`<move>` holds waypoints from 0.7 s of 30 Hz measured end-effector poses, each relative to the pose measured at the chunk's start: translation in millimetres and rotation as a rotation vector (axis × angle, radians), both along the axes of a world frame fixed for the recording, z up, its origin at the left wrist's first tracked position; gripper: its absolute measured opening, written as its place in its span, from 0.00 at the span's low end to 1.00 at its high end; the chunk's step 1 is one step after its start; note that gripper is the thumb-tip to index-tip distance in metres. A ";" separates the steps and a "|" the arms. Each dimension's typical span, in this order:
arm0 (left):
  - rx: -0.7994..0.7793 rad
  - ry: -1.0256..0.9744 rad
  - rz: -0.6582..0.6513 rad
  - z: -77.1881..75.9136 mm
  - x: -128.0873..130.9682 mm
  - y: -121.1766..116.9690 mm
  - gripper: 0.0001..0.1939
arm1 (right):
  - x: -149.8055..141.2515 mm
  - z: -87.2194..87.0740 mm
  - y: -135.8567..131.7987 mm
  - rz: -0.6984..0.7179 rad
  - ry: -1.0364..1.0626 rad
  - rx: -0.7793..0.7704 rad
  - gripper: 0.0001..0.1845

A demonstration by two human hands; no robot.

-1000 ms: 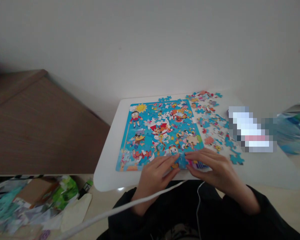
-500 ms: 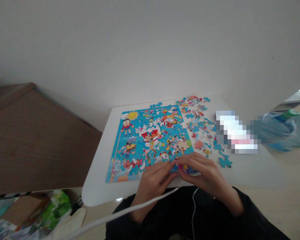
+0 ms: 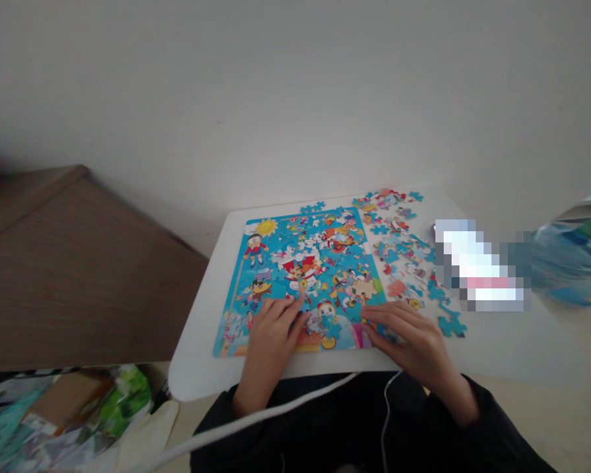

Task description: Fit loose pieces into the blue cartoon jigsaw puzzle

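A colourful cartoon jigsaw puzzle, mostly blue, lies on a white table. My left hand rests flat on the puzzle's lower left part, fingers stretched out toward the middle. My right hand lies on the puzzle's lower right corner, fingers extended and pressing down on the pieces there. Neither hand lifts a piece. A heap of loose puzzle pieces spreads over the table to the right of the board, and one blue piece lies just right of my right hand.
A brown wooden surface stands left of the table. Bags and clutter lie on the floor at the lower left. A plastic water bottle and a blurred-out object are at the right. White cables cross my lap.
My left hand has moved left, away from the right hand, and now lies flat on the puzzle's lower left. The right hand stays at the lower right corner. The camera shifted slightly.
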State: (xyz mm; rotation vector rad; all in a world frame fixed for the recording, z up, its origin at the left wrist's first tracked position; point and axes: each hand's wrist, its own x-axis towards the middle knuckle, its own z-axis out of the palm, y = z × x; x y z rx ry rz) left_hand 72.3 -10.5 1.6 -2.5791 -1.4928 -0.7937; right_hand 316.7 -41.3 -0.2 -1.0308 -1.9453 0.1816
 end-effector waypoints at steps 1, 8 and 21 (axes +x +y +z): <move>0.001 0.005 0.005 -0.8 0.4 0.3 0.15 | 0.5 -0.2 -0.5 -0.006 0.003 0.002 0.13; -0.021 0.016 0.038 -2.0 1.3 -1.6 0.13 | 23.4 33.6 -4.3 0.053 -0.087 -0.075 0.13; -0.022 -0.124 0.042 -14.2 0.1 -10.4 0.09 | 13.5 95.0 217.4 -0.016 -0.574 -0.384 0.16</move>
